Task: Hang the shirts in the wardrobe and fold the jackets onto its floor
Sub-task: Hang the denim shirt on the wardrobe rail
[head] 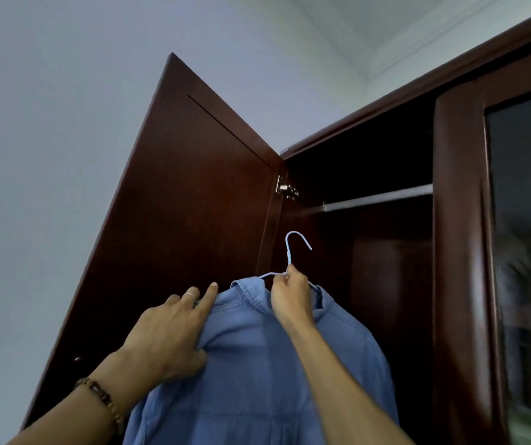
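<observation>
Pale wall and ceiling fill the upper left; dark wardrobe [386, 130] at right, door [193, 203] swung open so the rail [378, 198] at centre right is reachable. Blue shirt [257, 364], bottom centre, sits below the rail, not yet hung. Left hand [167, 329] grips its shoulder fabric, likely steadying it. Right hand [291, 295] pinches the hanger [289, 252] neck, hook free to catch the rail.
</observation>
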`<state>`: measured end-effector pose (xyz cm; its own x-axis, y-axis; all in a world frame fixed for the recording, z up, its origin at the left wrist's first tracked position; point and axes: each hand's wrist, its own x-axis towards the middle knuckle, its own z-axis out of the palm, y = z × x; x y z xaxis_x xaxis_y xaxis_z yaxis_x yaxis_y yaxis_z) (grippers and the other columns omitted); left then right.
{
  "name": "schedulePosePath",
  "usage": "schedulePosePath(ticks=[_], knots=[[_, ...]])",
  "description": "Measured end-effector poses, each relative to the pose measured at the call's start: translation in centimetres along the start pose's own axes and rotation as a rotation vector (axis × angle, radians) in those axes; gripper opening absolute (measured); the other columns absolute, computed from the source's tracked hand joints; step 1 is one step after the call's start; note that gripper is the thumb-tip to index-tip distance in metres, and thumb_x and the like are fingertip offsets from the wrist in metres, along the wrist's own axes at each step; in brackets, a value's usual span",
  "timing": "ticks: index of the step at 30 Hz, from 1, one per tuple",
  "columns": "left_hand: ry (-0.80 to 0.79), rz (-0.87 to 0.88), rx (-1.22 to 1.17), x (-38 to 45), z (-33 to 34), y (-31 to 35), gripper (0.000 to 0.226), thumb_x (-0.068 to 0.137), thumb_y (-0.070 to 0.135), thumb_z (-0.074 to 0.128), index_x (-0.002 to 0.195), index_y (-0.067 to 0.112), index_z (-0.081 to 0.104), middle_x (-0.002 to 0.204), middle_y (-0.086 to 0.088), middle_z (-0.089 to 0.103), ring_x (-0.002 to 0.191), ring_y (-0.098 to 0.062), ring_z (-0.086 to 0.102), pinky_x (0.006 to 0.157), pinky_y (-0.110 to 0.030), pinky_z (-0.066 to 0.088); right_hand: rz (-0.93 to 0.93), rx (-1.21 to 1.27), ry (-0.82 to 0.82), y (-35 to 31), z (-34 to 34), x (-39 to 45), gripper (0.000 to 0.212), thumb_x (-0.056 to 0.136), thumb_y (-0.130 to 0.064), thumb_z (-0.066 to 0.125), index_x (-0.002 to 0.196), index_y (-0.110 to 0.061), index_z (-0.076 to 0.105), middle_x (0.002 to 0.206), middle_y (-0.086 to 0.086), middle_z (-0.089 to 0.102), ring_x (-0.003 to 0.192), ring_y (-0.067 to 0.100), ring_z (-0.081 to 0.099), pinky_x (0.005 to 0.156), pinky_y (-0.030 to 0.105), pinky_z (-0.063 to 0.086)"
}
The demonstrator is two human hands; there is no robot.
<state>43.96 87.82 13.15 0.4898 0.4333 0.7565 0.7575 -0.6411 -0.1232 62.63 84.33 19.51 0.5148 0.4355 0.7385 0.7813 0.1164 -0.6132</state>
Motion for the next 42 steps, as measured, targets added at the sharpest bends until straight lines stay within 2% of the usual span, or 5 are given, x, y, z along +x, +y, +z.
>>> schedulePosePath(ticks=[9, 17, 24, 31, 42], knots=[[0.222, 0.167, -0.148, 14.8, 5.8, 3.7, 0.102, 0.078, 0.041, 0.057, 0.157, 0.018, -0.002, 0.153, 0.007, 0.027, 0.126, -0.017, 0.041, 0.074, -0.024, 0.045, -0.013, -0.093, 0.173, 2.5, -3.3, 13.7, 0.046, 0.097, -0.009, 0.039, 0.142, -0.011, 0.047, 0.119, 0.015, 0.064, 0.084, 0.018, 0.058, 0.05, 0.015, 0.034], [0.309, 0.229, -0.174, 27.0, 9.5, 7.2, 0.098, 0.09, 0.036, 0.059, 0.155, 0.02, -0.012, 0.159, 0.002, 0.005, 0.138, -0.018, 0.026, 0.09, -0.026, 0.048, -0.081, -0.207, 0.184, 4.9, -5.1, 25.3, 0.052, 0.09, -0.006, 0.039, 0.141, -0.007, 0.046, 0.11, 0.011, 0.06, 0.088, 0.024, 0.052, 0.056, 0.02, 0.035], [0.362, 0.22, -0.181, 36.3, 12.4, 8.1, 0.1, 0.09, 0.038, 0.062, 0.155, 0.02, -0.011, 0.159, 0.001, 0.003, 0.143, -0.02, 0.019, 0.097, -0.029, 0.048, -0.115, -0.255, 0.22, 6.9, -5.5, 33.5, 0.023, 0.087, -0.006, 0.042, 0.103, -0.003, 0.059, 0.12, 0.021, 0.062, 0.11, 0.037, 0.057, 0.082, 0.035, 0.043], [0.321, 0.24, -0.208, 40.1, 14.5, 10.5, 0.097, 0.091, 0.041, 0.061, 0.156, 0.019, -0.007, 0.159, -0.001, 0.005, 0.142, -0.022, 0.021, 0.1, -0.031, 0.044, -0.083, -0.293, 0.268, 9.5, -6.3, 36.3, 0.048, 0.089, -0.01, 0.044, 0.136, -0.003, 0.049, 0.127, 0.021, 0.058, 0.113, 0.039, 0.057, 0.091, 0.041, 0.047], [0.142, 0.246, -0.137, 35.0, 13.9, 9.7, 0.081, 0.092, 0.04, 0.059, 0.154, 0.016, 0.014, 0.16, -0.004, 0.012, 0.144, -0.022, 0.022, 0.107, -0.031, 0.038, -0.029, -0.382, 0.304, 10.6, -4.1, 32.6, 0.041, 0.091, -0.022, 0.05, 0.129, -0.008, 0.05, 0.138, 0.016, 0.05, 0.128, 0.037, 0.046, 0.103, 0.045, 0.04]])
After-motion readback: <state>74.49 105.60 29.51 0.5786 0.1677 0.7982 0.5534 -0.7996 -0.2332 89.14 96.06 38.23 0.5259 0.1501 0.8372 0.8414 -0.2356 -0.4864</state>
